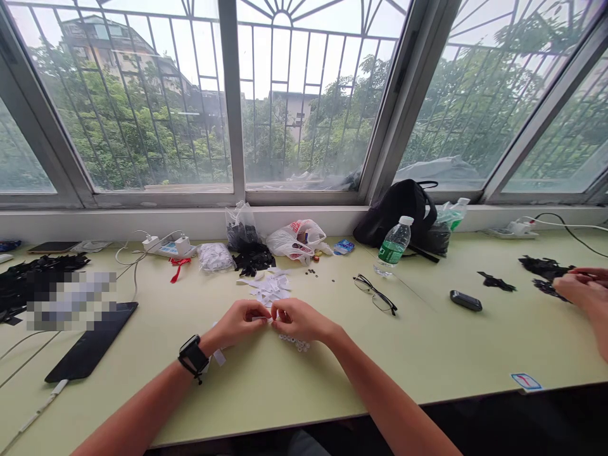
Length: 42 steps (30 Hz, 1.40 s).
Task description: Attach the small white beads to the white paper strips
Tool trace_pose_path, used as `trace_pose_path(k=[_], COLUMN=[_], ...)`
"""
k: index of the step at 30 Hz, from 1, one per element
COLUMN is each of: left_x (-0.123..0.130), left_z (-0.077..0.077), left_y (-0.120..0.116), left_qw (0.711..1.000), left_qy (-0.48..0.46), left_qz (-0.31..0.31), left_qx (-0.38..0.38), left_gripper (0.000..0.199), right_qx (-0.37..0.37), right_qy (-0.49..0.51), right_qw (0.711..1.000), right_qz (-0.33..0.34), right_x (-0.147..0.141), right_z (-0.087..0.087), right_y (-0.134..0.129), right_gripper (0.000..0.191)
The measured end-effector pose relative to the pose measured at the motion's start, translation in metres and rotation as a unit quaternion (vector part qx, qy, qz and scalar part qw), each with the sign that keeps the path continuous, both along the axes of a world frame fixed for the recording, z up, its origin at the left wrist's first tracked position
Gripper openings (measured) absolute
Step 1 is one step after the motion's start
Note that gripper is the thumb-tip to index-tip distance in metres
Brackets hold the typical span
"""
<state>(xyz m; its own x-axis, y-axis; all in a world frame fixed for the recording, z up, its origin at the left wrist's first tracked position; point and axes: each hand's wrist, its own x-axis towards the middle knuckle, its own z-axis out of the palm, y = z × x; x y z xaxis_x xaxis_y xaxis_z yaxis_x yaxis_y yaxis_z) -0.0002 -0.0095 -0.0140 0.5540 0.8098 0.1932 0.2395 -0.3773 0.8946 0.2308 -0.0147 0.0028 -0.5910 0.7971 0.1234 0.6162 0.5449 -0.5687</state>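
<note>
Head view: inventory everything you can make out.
Table: one, pale green, foreground
Windows: several, grey frames, behind table
Backpack: one, black, rear right
Bottle: one, clear, green label, before backpack
Glasses: one pair, dark, right
Oblong case: one, black, right of glasses
Strips: many, white, centre
Round pieces: many, white, nearer than strips
Scraps: several piles, black, left, rear, right
Plastic bags: several, clear and white, rear
Flat device: one, black, left
Ribbon: one, red, left
Power strips: two, white, rear
Co-worker's hand: at least one, right edge
Watch: one, black, left wrist
Left hand: one, bare, centre
Right hand: one, bare, centre
</note>
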Motion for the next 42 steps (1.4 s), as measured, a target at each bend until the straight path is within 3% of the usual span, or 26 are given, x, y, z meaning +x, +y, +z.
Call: trace_pose_path(k=[18,42], left_x=[0.0019,0.0029], left_z=[0.0048,0.0079], left_y=[-0.0031,-0.0044], left_qw=[1.0,1.0], left_qy=[-0.011,0.009], left_qz=[-0.004,-0.001], left_qx=[-0.014,0.029], left_gripper=[0.019,0.016], right_qx=[0.004,0.002], right_qy=[-0.005,-0.006], right_qw=[1.0,1.0], right_qz=[0.0,0.004], right_x=[0.0007,0.0001], right_z=[-0.002,0.0021], right_y=[0.0011,-0.0004], right_gripper=[0.009,0.009])
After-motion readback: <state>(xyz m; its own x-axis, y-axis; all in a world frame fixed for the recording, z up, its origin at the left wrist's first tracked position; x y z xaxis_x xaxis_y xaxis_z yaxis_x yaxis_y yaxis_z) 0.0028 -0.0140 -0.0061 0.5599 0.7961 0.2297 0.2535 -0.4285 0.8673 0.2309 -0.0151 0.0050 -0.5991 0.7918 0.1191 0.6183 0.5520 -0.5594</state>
